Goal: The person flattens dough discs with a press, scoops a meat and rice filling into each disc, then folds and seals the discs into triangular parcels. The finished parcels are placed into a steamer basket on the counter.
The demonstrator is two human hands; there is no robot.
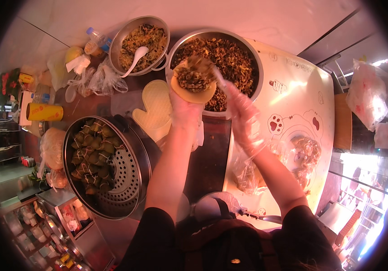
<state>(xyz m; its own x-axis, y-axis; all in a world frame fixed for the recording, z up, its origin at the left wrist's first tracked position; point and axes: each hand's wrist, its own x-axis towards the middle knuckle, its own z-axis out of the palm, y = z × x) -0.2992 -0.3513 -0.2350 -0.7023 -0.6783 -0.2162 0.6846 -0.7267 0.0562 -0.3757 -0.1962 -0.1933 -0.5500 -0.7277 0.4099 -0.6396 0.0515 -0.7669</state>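
Observation:
My left hand [186, 112] is closed around the underside of a round, yellowish dough wrapper [206, 96], held up over the near edge of a large metal bowl [261, 74]. A mound of dark brown chopped filling [193, 80] sits on the wrapper. My right hand [243, 110], in a clear plastic glove, grips a spoon [219, 78] whose head is blurred against the mound. Brown chopped filling [234, 56] of the same look fills much of the bowl behind. Partly under my left forearm lies a cream oven mitt [153, 108].
A smaller metal pan [167, 34] with shredded food and a white spoon [138, 56] stands back left. Left, a perforated steamer [125, 174] holds several tied leaf-wrapped dumplings [92, 153]. On the right, a patterned pale mat [293, 90] carries plastic bags [304, 151]. A knife-like handle [266, 218] lies near my body.

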